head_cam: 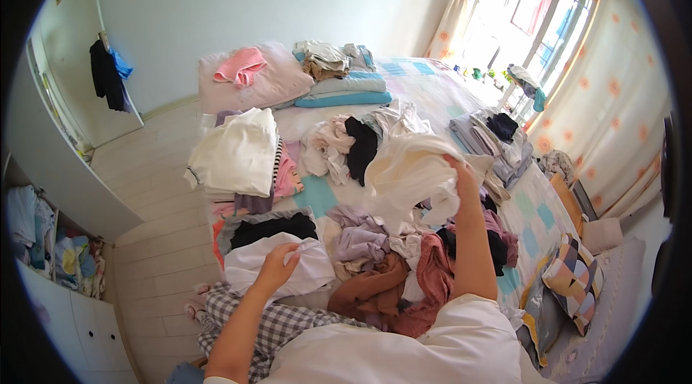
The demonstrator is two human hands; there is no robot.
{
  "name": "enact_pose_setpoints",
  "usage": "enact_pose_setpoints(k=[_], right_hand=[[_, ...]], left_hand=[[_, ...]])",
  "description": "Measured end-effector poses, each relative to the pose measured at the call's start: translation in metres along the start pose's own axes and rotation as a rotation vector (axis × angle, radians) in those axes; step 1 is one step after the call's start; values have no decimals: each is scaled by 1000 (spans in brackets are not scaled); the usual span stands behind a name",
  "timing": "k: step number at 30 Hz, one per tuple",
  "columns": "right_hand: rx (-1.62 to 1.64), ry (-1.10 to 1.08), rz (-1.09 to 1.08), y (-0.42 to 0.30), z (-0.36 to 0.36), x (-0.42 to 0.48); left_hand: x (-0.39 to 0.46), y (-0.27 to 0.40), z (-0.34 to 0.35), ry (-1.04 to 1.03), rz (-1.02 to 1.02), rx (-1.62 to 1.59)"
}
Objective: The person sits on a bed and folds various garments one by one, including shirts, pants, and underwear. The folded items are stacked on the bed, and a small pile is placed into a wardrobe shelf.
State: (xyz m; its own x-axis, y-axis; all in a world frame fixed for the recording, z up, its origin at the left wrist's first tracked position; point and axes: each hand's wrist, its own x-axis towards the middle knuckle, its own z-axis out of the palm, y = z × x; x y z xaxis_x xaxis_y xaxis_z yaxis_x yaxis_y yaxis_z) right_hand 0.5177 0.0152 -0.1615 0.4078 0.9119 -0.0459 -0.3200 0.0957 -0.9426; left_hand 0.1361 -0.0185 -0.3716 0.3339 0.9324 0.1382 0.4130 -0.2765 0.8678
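Note:
A cream-white garment [413,167] hangs blurred from my right hand [464,170], which grips it at its upper right corner over the bed. My left hand [282,265] rests at a white cloth [319,270] spread low on the left, its fingers bent; whether it pinches the fabric I cannot tell. Just behind that cloth lies a black garment [275,230] on grey fabric. Between my arms is a loose heap with a lilac garment [362,238], a brown garment [373,286] and a dusty-red garment [432,276].
Stacked white clothes [238,151] lie at the bed's left edge. Farther back are a pink pillow [270,73] and folded blue-grey bedding [346,92]. Folded grey clothes [470,132] sit at the right, beyond a patterned cushion [576,281]. An open wardrobe compartment [57,254] holds clothes at far left.

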Motion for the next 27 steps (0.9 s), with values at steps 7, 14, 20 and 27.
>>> enact_pose_setpoints(k=[7,14,20,27], right_hand=[[266,-326,166,-51,77,-42],[201,-487,358,-18,105,-33],[-531,-451,-20,4,103,-13],[-1265,-127,-708,22,84,22]], left_hand=[[21,56,-6,343,79,-356],[11,106,-43,325,266,-596],[-18,123,-99,564,50,-633],[-15,169,-139,502,119,-747]])
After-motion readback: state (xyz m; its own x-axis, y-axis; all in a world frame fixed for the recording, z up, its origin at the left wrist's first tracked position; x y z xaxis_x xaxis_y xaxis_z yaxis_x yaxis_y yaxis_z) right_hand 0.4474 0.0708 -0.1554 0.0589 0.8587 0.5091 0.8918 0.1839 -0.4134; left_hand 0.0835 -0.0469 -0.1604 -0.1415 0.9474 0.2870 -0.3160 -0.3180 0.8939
